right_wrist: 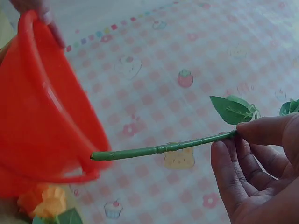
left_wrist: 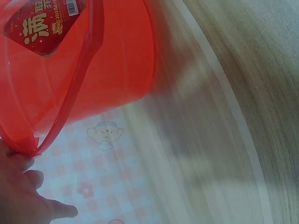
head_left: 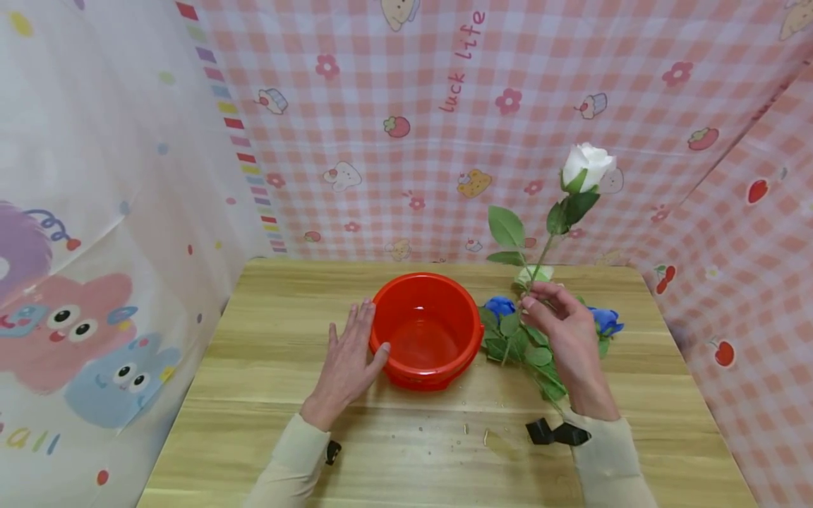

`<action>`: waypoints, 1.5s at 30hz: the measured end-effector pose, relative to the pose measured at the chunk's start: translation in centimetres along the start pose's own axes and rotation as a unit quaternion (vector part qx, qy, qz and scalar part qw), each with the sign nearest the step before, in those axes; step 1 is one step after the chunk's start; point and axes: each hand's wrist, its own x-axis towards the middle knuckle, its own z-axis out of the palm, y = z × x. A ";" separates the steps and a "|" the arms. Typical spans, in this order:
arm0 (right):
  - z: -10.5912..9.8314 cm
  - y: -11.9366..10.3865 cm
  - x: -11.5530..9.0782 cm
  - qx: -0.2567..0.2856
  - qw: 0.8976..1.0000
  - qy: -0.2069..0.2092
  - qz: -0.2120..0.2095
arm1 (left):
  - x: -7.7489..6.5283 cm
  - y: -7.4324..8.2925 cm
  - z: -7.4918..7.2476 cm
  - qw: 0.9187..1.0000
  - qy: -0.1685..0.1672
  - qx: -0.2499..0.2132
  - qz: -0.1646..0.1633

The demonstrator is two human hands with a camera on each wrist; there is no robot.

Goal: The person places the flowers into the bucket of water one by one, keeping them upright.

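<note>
Holding a rose (head_left: 586, 169) beside the bucket (head_left: 420, 381)

On my remote feed, I'm pinching the rose's stem between the right hand's (head_left: 571, 346) thumb and fingers, holding it bloom up, leaning slightly right, above the table (head_left: 254, 423) to the bucket's right. I'm resting the left hand (head_left: 346, 370) against the bucket's left rim, its fingers nearly straight, only touching. 2 blue flowers (head_left: 498, 307) are lying among leaves (head_left: 540, 356) near the right hand.

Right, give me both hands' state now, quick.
Left hand: open, fingers touching the red bucket's rim.
Right hand: holding the white rose by its stem.
</note>
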 end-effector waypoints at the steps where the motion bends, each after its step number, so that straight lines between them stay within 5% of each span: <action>1: 0.3 -0.2 0.1 0.001 1.000 0.001 -0.006 | 0.0 0.0 0.0 1.000 0.001 0.000 -0.001; 13: 4.0 -1.0 0.8 0.002 0.998 -0.010 -0.057 | 0.0 0.2 0.1 1.000 0.003 0.002 -0.002; 25: 7.6 -0.7 1.4 -0.062 0.993 -0.018 -0.104 | -0.1 0.2 0.1 1.000 0.010 0.001 -0.004; 45: 11.9 2.7 2.8 -0.208 0.964 -0.067 -0.153 | -0.1 0.0 0.2 1.000 0.010 -0.004 -0.001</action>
